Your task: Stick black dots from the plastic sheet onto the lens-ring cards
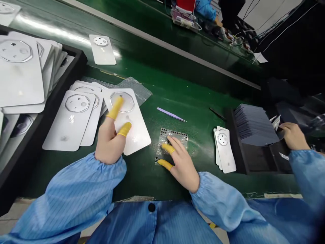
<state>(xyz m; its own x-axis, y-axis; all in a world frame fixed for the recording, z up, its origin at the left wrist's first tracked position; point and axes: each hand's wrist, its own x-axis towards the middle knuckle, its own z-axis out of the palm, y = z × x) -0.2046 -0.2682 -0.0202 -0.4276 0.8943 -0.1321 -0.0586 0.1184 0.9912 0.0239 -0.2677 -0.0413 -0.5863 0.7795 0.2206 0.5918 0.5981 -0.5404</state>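
My left hand [110,135], with yellow finger cots on the thumb and index finger, is closed on a white back panel [137,130]. This panel has rounded corners and an octagonal camera ring, and both cotted fingers lie over its face. Under its left edge sit several similar white panels [69,127]. My right hand [181,162], also with yellow cots, rests over a clear sheet with rows of small black dots [184,138]. Its fingers are apart, and part of the sheet is hidden below them. Behind the sheet lie purple tweezers [171,114].
A black tray [81,59] at the left holds stacked white panels. One panel [105,54] lies farther back. Bubble wrap [135,88] is behind my left hand. Right, white panels [224,150] lie beside a black tray [240,149] of dark sheets, where another person's hand [294,136] reaches in.
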